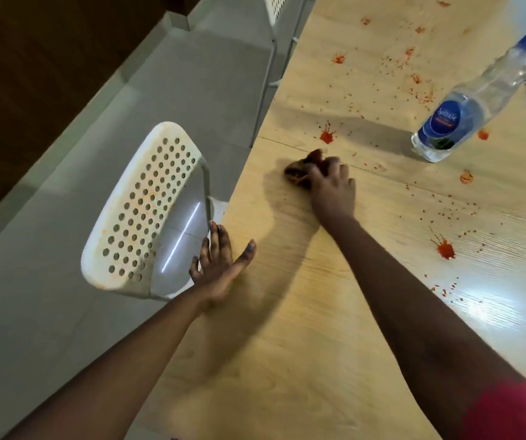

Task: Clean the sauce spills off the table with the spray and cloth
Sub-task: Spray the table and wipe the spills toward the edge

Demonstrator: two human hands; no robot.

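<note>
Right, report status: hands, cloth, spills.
Right hand bunched on the dark cloth, on the table. Left hand flat at the table edge. Red splats remain ahead; spray bottle stands right. Nothing in the way.

the table is pale wood-grain laminate, smooth with a soft sheen near its right edge. the spray bottle is clear glossy plastic with a blue label. the chair back is matt white perforated plastic on a metal frame.
</note>
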